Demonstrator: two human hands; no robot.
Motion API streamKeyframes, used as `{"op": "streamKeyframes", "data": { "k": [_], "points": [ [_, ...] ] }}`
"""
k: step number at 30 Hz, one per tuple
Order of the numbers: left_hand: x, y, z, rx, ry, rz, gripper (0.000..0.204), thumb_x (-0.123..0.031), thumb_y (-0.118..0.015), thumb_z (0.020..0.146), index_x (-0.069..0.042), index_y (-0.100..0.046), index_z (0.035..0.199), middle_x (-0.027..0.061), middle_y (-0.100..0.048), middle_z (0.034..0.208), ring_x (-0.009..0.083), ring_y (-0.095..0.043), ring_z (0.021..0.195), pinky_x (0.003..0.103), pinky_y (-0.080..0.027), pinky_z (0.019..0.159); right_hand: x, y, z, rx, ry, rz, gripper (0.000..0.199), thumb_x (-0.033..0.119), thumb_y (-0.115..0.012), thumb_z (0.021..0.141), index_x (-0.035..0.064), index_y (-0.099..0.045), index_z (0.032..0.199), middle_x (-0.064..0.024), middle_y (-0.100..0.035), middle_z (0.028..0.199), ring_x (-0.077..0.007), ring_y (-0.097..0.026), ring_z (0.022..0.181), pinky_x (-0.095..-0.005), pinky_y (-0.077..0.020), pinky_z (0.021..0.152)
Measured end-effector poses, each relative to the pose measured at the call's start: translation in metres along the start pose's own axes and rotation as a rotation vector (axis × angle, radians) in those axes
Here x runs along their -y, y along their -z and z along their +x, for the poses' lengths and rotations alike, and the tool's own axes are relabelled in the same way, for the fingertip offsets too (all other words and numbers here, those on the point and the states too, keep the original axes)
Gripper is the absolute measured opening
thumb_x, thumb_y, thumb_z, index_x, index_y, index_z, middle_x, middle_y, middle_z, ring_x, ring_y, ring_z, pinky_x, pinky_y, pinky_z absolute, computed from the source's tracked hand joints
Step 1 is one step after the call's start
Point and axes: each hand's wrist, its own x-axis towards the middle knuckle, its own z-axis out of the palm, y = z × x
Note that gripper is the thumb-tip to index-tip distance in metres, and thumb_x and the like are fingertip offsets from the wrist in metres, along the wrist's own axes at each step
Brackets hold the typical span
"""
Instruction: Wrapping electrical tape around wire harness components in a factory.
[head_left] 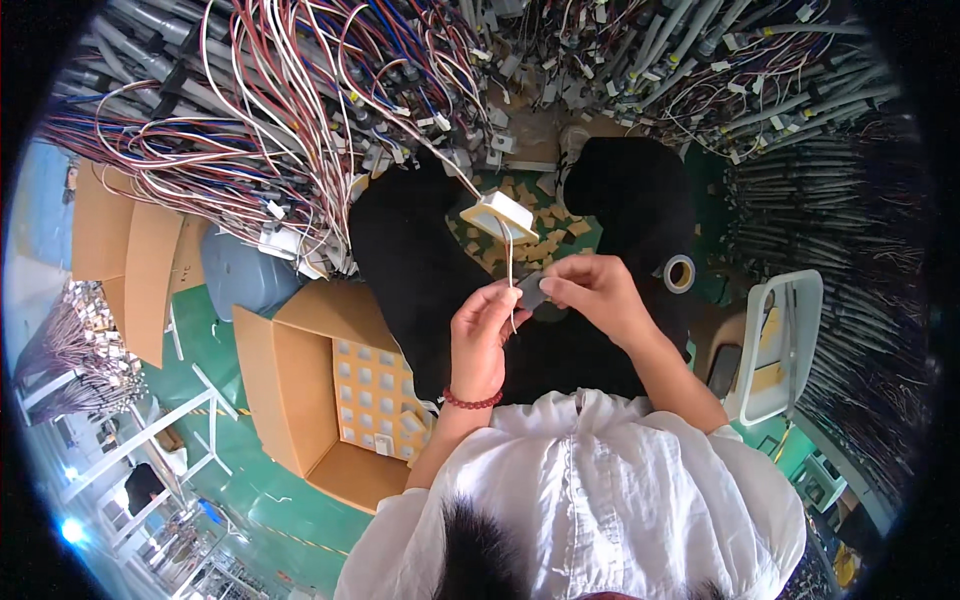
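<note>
My left hand (480, 335), with a red bead bracelet at its wrist, is closed. Its thumb and fingers pinch a thin white and brown wire (509, 262) and appear to touch a small flat dark grey piece (531, 291). From the right, my right hand (603, 293) pinches that same grey piece between thumb and fingertips. Just beyond both hands hangs a white rectangular housing (503, 213) with a yellowish rim. Wires run from it up to the bundles and down to my left hand. The fingertips partly cover the grey piece.
Wire and grey cable bundles (290, 110) fill the far side; more cables (800, 190) line the right. An open cardboard box (275, 395) with rows of white parts stands left. A tape roll (690, 282) and white plastic bin (752, 385) are at right. Yellowish scraps (575, 228) litter the floor.
</note>
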Motion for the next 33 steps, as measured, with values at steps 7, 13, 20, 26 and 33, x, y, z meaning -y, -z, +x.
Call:
{"op": "streamKeyframes", "data": {
  "k": [7,13,20,26,33],
  "points": [
    [-0.002,-0.004,0.000,-0.002,-0.116,-0.014,0.011,-0.010,-0.057,0.091,-0.003,-0.063,0.098,0.0114,-0.050,0.134,0.0130,-0.058,0.100,0.029,-0.054,0.078,-0.018,-0.007,0.021,-0.415,0.095,0.195,0.010,0.008,-0.066,0.082,-0.0020,-0.066,0.084,-0.0015,-0.064,0.074,-0.0056,-0.056,0.061,-0.0201,-0.0448,0.055],
    [0.005,-0.005,0.005,-0.021,-0.112,0.089,0.015,-0.008,-0.061,0.089,0.004,-0.065,0.097,0.0119,-0.044,0.137,0.0091,-0.059,0.089,0.023,-0.051,0.070,-0.016,-0.037,0.023,-0.295,-0.048,0.365,0.009,0.010,-0.065,0.084,0.0013,-0.065,0.081,-0.0018,-0.062,0.070,-0.0075,-0.057,0.060,-0.0213,-0.0477,0.055],
    [0.011,-0.005,0.007,-0.084,-0.120,0.035,0.018,-0.011,-0.063,0.088,0.005,-0.065,0.097,0.0110,-0.045,0.134,0.0118,-0.062,0.087,0.022,-0.050,0.069,-0.007,-0.045,0.019,-0.267,-0.080,0.462,0.012,0.012,-0.065,0.083,-0.0007,-0.064,0.081,-0.0030,-0.061,0.068,-0.0087,-0.056,0.057,-0.0217,-0.0465,0.052],
    [0.013,-0.008,0.008,-0.079,-0.113,0.003,0.017,-0.010,-0.062,0.089,0.005,-0.065,0.095,0.0101,-0.046,0.134,0.0115,-0.062,0.087,0.022,-0.050,0.069,-0.008,-0.045,0.017,-0.255,-0.118,0.537,0.012,0.011,-0.063,0.084,-0.0003,-0.064,0.080,-0.0037,-0.061,0.069,-0.0101,-0.056,0.057,-0.0230,-0.0474,0.054],
    [0.015,-0.006,0.007,-0.094,0.002,-0.088,0.015,-0.010,-0.061,0.089,0.003,-0.066,0.093,0.0063,-0.049,0.130,0.0095,-0.060,0.085,0.022,-0.049,0.072,-0.007,-0.041,0.015,-0.183,-0.044,0.535,0.010,0.009,-0.061,0.085,0.0011,-0.064,0.089,-0.0024,-0.064,0.079,-0.0094,-0.059,0.068,-0.0220,-0.0476,0.060]
  ]
}}
